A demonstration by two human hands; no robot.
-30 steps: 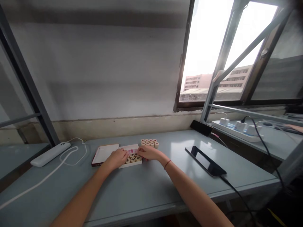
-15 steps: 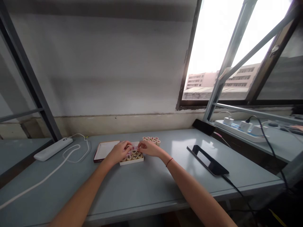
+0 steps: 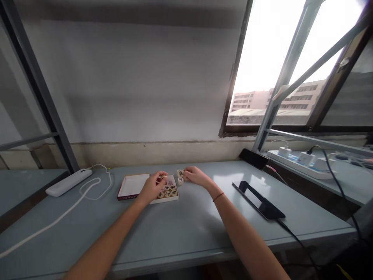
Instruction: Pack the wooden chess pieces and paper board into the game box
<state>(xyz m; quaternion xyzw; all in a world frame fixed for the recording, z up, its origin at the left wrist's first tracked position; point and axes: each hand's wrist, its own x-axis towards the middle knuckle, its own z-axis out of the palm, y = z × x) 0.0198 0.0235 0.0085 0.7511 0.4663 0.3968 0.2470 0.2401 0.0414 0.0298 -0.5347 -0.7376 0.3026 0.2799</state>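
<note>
My left hand [image 3: 155, 186] curls over the left side of an open white box [image 3: 167, 200]. Its thumb and fingers are closed around something small and pale that I cannot make out. In the box lie several round Chinese chess pieces [image 3: 167, 193] with dark characters. To the right of the box, my right hand [image 3: 198, 176] pinches a Chinese chess piece at a small group on the table, and its fingers partly hide that group. A Chinese chess piece [image 3: 180, 181] stands at the group's near left.
The box's lid [image 3: 134, 187] lies upturned on the left. A white power bank-like device [image 3: 69, 182] with a white cable sits further left. To the right are a dark tablet [image 3: 258, 200] on a cable, a black object [image 3: 253, 158] and a power strip [image 3: 300, 165] beyond the metal frame.
My right hand has moved from the box to the chess pieces at its right, now covering part of them. My left hand has lifted slightly and stays over the box. The view has shifted a little.
</note>
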